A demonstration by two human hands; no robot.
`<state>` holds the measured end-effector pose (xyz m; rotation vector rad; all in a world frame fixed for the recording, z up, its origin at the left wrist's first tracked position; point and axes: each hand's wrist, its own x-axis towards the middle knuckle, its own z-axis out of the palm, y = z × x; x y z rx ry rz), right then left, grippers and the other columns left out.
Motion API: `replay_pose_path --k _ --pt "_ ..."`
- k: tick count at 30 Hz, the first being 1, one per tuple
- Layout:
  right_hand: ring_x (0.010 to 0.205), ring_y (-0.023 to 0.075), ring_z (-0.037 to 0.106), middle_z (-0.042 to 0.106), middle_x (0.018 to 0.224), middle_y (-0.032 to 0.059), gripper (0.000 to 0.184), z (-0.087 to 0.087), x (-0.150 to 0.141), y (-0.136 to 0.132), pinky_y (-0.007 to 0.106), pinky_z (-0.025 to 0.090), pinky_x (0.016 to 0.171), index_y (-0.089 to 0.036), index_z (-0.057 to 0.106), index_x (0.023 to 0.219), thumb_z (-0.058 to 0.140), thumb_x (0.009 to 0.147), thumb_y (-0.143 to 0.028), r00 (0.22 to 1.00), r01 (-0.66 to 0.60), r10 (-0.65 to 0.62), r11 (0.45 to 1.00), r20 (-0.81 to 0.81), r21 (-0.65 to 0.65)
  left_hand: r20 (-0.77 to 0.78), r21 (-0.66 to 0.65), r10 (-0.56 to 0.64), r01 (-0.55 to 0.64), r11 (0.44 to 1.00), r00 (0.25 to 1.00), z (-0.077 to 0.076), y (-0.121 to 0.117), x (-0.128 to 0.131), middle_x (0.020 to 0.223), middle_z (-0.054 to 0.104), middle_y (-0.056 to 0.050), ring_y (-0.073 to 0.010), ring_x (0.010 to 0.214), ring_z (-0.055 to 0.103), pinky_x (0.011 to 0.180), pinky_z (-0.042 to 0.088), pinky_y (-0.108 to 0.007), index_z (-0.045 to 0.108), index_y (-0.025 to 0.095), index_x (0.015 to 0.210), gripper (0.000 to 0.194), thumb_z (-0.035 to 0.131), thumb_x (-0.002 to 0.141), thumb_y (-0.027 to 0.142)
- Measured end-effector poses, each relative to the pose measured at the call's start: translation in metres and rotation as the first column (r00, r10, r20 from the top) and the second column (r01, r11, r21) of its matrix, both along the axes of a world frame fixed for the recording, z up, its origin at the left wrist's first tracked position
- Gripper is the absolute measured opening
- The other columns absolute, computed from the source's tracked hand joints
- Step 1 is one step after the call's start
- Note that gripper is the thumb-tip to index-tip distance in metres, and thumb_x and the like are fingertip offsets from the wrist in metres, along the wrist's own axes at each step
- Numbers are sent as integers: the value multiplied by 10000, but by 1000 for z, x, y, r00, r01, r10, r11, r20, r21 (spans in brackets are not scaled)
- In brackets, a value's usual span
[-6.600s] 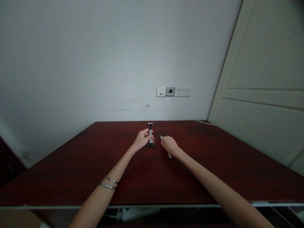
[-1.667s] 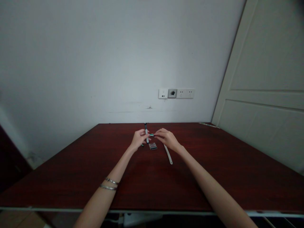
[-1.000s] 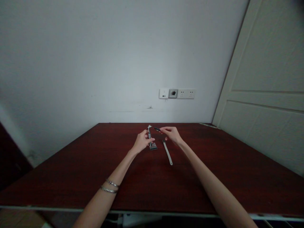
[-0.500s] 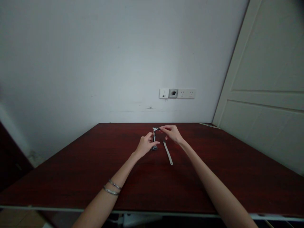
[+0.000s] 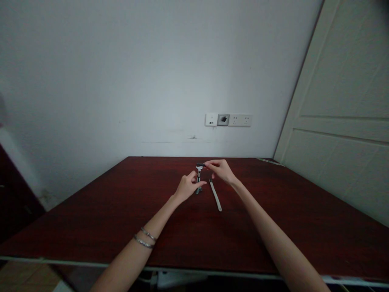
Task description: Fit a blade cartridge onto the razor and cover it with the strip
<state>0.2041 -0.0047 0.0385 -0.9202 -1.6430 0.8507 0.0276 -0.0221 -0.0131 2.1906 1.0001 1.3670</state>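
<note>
A slim silver-and-black razor [image 5: 199, 173] stands roughly upright near the middle of the dark red table. My left hand [image 5: 186, 187] has its fingers curled round the handle and its thumb pointing right across it. A narrow dark bar [image 5: 200, 164], apparently the razor's head piece, lies across the T-shaped top. Its right end is pinched between the thumb and fingers of my right hand [image 5: 221, 169]. Just below that hand, a thin pale-handled brush [image 5: 215, 195] with a dark tip rests on the table. My left fingertips are partly hidden behind the razor.
The dark red tabletop [image 5: 106, 219] runs back to a pale wall [image 5: 158, 81] with a row of sockets [image 5: 228, 120]. A light panelled door [image 5: 340, 134] stands along the right side. The table's front edge [image 5: 237, 274] crosses below my forearms.
The dark bar now shows lengthwise across the razor's top; before, only a small dark bit showed at my right fingertips. The razor has turned slightly. The brush lies still.
</note>
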Motion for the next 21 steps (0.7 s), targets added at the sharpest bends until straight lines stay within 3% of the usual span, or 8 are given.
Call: replay_pose_path --k 9,21 --pt "351 65 493 681 693 43 328 3 -5 -7 178 414 309 -124 703 821 627 697 -417 1000 1 -1 1000 16 24 1 -43 -13 13 999 1000 -3 1 0 584 595 22 -122 537 553 502 391 -190 562 173 787 266 674 683 390" --pt "335 73 499 691 718 61 349 2 -7 -7 194 419 314 -114 699 850 624 710 -426 1000 5 -6 999 10 35 7 -18 -12 12 1000 1000 -3 1 -2 513 494 54 -101 497 508 484 351 -178 493 173 736 309 642 706 442"
